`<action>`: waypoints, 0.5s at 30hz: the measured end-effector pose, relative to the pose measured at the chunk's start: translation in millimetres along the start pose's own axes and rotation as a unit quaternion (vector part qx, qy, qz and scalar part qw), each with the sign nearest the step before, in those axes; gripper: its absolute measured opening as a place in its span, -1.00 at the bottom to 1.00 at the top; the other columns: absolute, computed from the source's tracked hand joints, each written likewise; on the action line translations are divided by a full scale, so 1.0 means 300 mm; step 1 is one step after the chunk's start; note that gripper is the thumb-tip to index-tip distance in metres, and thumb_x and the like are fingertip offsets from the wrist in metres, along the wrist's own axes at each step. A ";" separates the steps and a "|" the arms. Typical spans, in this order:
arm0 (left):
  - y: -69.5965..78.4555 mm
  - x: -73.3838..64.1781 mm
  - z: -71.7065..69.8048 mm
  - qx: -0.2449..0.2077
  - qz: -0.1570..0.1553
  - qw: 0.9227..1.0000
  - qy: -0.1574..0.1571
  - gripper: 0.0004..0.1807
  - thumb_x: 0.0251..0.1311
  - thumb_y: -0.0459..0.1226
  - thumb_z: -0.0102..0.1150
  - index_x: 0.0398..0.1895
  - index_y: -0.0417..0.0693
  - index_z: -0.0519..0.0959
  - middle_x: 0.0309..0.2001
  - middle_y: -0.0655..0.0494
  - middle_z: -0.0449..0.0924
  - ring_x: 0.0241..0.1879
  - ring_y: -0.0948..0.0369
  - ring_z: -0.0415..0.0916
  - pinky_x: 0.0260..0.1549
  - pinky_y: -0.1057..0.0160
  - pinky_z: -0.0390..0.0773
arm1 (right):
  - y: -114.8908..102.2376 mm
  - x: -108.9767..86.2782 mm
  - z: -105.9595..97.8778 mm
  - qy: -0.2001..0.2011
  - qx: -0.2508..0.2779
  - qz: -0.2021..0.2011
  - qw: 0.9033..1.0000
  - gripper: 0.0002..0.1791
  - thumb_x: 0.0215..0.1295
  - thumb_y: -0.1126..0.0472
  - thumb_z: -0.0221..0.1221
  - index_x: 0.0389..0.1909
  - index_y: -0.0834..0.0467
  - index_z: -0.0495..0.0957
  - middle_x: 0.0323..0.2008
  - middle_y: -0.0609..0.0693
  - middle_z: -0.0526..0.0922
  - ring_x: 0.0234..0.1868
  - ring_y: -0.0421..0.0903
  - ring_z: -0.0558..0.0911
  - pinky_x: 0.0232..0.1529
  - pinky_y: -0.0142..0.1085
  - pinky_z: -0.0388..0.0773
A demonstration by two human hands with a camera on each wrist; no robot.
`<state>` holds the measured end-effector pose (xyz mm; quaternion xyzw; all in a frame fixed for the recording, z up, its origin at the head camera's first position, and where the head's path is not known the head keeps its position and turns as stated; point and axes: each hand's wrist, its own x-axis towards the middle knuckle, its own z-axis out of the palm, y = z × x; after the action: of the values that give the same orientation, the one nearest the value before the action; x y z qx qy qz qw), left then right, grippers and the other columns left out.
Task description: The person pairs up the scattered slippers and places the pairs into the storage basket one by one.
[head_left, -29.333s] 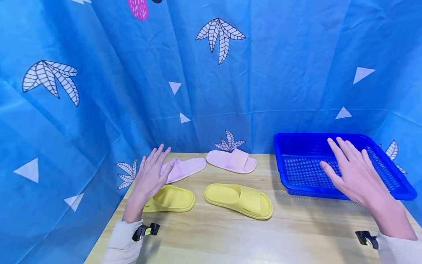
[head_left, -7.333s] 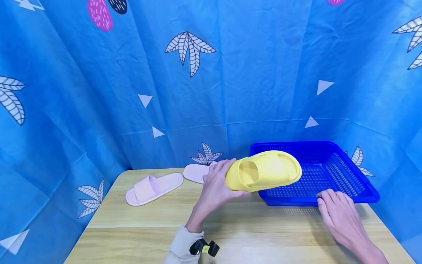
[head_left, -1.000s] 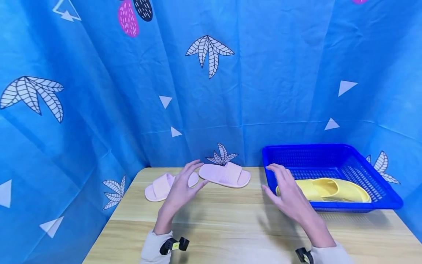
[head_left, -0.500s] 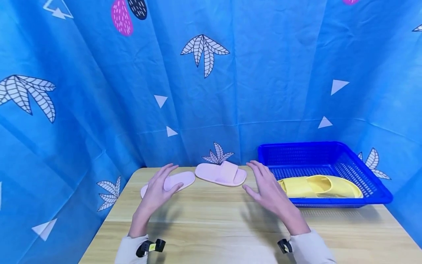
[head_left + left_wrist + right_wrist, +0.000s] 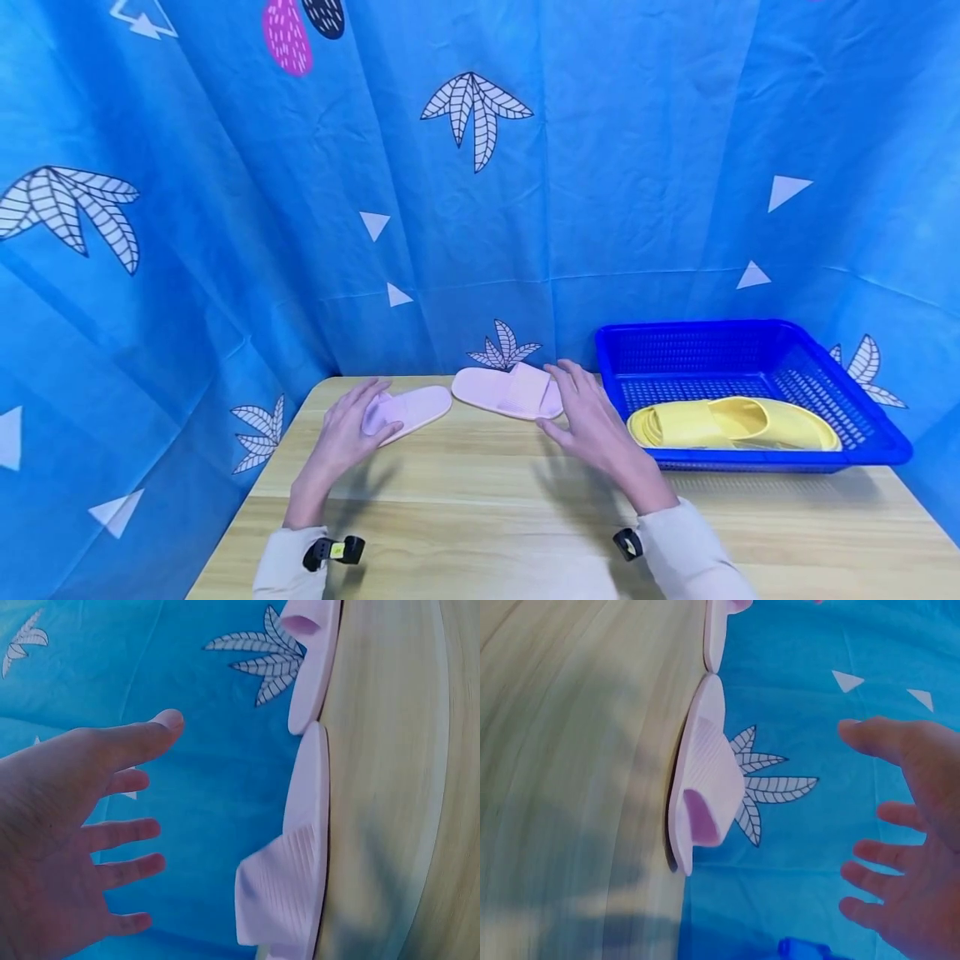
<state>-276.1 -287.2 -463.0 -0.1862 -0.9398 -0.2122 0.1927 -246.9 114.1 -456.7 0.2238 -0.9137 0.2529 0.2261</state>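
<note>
Two pink slippers lie on the wooden table near its back edge, heel ends almost meeting. Above the left pink slipper [image 5: 420, 407] hovers my left hand [image 5: 347, 429], thumb and fingers spread, hiding part of its strap; the left wrist view shows a gap between hand [image 5: 82, 825] and slipper [image 5: 281, 889]. My right hand [image 5: 592, 417] is held over the toe end of the right pink slipper [image 5: 502, 390], fingers apart, holding nothing. In the right wrist view that slipper [image 5: 709, 772] is clear of the hand [image 5: 915, 840].
A blue plastic basket [image 5: 873, 454] stands at the right of the table [image 5: 480, 533], holding yellow slippers [image 5: 690, 423] along its near side. A blue patterned curtain [image 5: 637, 183] hangs behind and at both sides.
Over the last second both hands have moved left, the right one from beside the basket to the right pink slipper. Yellow slippers, earlier on the table, are now in the basket.
</note>
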 end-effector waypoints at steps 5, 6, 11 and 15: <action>-0.037 0.000 0.008 0.004 -0.023 1.000 -0.021 -0.21 0.14 -0.06 0.49 0.42 -0.14 0.44 0.43 -0.34 0.31 0.37 -0.38 0.23 0.21 -0.48 0.15 | -0.003 0.032 0.044 -0.009 -0.003 0.013 1.000 -0.10 0.17 0.05 0.49 0.47 0.23 0.30 0.42 0.32 0.32 0.40 0.30 0.33 0.33 0.26 0.31; -0.043 -0.001 0.010 0.005 -0.027 0.999 -0.026 -0.20 0.14 -0.06 0.48 0.42 -0.13 0.43 0.44 -0.34 0.30 0.37 -0.39 0.22 0.20 -0.49 0.15 | -0.003 0.036 0.052 -0.012 -0.006 0.016 1.000 -0.09 0.17 0.04 0.49 0.47 0.23 0.30 0.42 0.31 0.33 0.40 0.30 0.34 0.33 0.25 0.31; -0.065 0.001 0.024 0.018 -0.040 0.998 -0.048 -0.17 0.16 -0.02 0.47 0.45 -0.12 0.41 0.45 -0.37 0.27 0.37 -0.41 0.21 0.20 -0.51 0.16 | 0.002 0.049 0.090 -0.015 -0.018 0.023 0.999 -0.07 0.14 0.04 0.51 0.46 0.23 0.31 0.39 0.32 0.36 0.40 0.30 0.35 0.38 0.21 0.26; -0.081 0.012 0.036 0.027 -0.052 0.997 -0.056 -0.12 0.14 0.03 0.47 0.47 -0.12 0.38 0.46 -0.38 0.24 0.38 -0.42 0.20 0.19 -0.51 0.17 | 0.000 0.070 0.113 -0.016 -0.021 0.030 0.999 -0.05 0.12 0.04 0.53 0.47 0.24 0.30 0.39 0.33 0.36 0.41 0.30 0.33 0.41 0.20 0.22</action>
<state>-292.6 -301.7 -478.4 -0.1432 -0.9630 -0.1854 0.1334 -273.8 88.8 -471.7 0.1955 -0.9286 0.2366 0.2087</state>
